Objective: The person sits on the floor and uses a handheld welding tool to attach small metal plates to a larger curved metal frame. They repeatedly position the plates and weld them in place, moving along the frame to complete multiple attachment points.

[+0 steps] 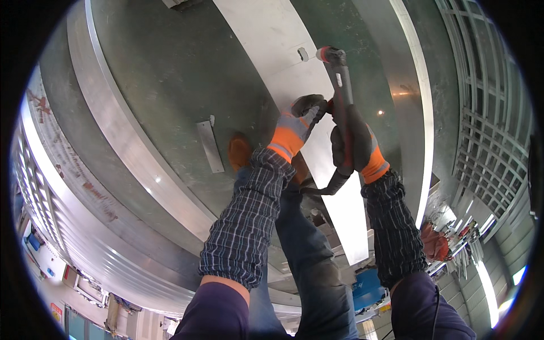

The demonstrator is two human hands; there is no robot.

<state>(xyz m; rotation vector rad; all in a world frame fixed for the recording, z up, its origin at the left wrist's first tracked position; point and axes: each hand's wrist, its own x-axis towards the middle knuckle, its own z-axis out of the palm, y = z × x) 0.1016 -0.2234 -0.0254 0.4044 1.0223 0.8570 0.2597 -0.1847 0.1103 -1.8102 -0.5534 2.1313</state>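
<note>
A long, slim black-and-red power tool (pixel 341 85) stretches away from me over a pale metal strip; its exact kind is unclear. My right hand (pixel 352 139), in a dark glove with an orange and grey cuff, is closed round its body. My left hand (pixel 303 116), gloved alike, has its fingers curled against the tool's side, partly hidden. The tool's head lies just right of a small cut-out (pixel 303 54) in the metal strip (pixel 269 39). From the tool's near end a dark cord or hose (pixel 334 186) bends left.
On the dark green surface, left of my hands, lies a small flat metal plate (pixel 210 147). Long metal profiles run along the left (pixel 122 107) and right (pixel 405 85). Stacked metal grating (pixel 487 130) stands far right. My brown shoe (pixel 238 152) shows beside the strip.
</note>
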